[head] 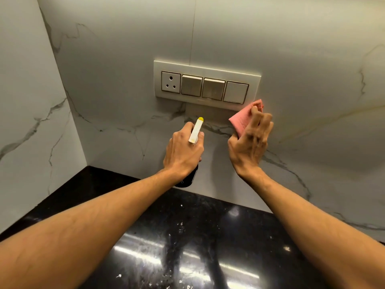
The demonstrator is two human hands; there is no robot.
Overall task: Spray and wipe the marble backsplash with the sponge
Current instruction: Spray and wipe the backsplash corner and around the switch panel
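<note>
Just above your left hand [183, 151] and your right hand [248, 144] you have a cream rectangular plastic switch plate [206, 73]. Its white three-pin socket [171, 82] is the module farthest from your right grip. Two brushed-metal rocker switches [191, 84] come next, and a white blank square module [235, 92] sits nearest, just up-left of that grip. Below both grips lies a glossy black stone countertop [125, 205], flecked with white specks [181, 224].

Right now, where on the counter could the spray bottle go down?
Bare black counter lies between the two forearms and in the corner left of the left arm. Crowded below the switch plate: left hand with bottle, right hand with sponge.
</note>
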